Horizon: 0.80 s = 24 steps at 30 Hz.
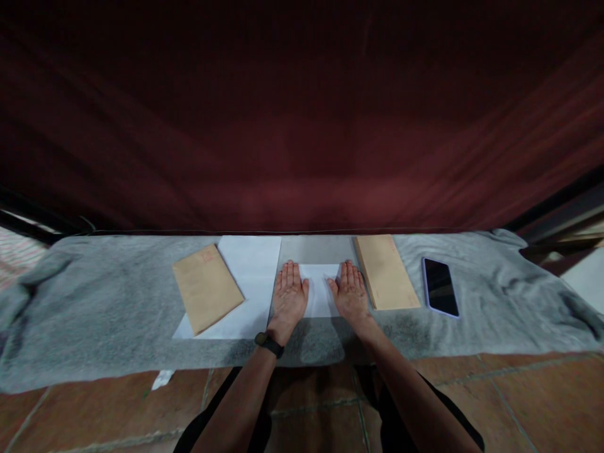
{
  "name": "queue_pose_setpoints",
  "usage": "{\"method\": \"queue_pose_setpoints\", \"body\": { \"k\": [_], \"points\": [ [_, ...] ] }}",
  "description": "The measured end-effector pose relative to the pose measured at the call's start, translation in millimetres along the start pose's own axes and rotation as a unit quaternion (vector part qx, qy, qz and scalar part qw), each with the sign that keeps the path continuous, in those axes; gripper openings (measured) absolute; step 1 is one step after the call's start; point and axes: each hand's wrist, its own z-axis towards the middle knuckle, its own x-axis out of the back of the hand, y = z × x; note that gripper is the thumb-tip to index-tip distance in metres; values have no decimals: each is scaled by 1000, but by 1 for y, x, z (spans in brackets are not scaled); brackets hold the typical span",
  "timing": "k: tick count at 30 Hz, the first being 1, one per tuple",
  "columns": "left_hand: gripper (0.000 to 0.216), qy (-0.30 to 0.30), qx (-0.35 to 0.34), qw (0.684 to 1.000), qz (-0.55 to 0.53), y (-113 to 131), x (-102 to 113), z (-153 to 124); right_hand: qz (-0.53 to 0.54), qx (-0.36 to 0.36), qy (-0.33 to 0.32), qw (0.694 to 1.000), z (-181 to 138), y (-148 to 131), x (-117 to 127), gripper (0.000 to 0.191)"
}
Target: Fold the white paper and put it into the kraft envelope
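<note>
Below frame centre, the left hand (pixel 289 298) and right hand (pixel 350 296) are resting flat, fingers extended, on opposite ends of the paper (pixel 321 292).

Looks like a homely corner to me, though whether it's a house or a small workroom I can't tell. A dark red curtain (pixel 302 145) hangs right along the back, a rumpled grey cloth (pixel 117 302) is spread long and narrow before it, and earthy tiles (pixel 104 409) lie underfoot. Envelopes (pixel 207 286), paper (pixel 319 292) and a phone (pixel 441 286) lend a desk-like air.
</note>
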Motion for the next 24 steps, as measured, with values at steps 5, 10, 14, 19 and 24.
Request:
{"method": "queue_pose_setpoints", "body": {
  "k": [5, 10, 14, 19, 24],
  "points": [
    [60, 6, -1, 1000, 8, 1, 0, 0, 2, 4, 6, 1000, -1, 0, 8, 68],
    [61, 8, -5, 1000, 11, 3, -1, -1, 21, 76, -27, 997, -9, -15, 23, 58],
    [61, 10, -8, 1000, 2, 2, 0, -2, 33, 95, -56, 993, -19, -24, 23, 53],
    [62, 6, -10, 1000, -8, 1, 1, -2, 14, 77, -42, 996, -22, -18, 19, 56],
    [62, 11, -8, 1000, -13, 0, -1, -2, -1, 68, -30, 997, -22, -8, 18, 59]
  ]
}}
